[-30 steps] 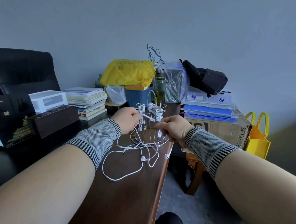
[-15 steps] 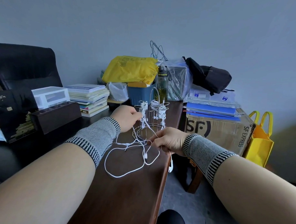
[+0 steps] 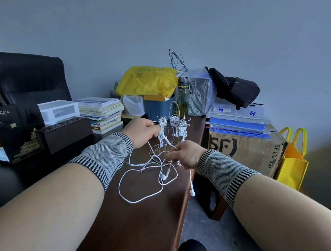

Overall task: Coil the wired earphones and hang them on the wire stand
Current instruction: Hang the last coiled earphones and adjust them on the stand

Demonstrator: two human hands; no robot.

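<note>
With our left hand and right hand each pinching the earphones cord in curled fingers, we should wind even loops, keeping the slack on the worktop from snagging the wire stand.

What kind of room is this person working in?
Probably a small office or study used partly for storage. A black leather chair stands by a dark wooden desk stacked with books, and blue folders lie on a courier shipping box beside it.
</note>
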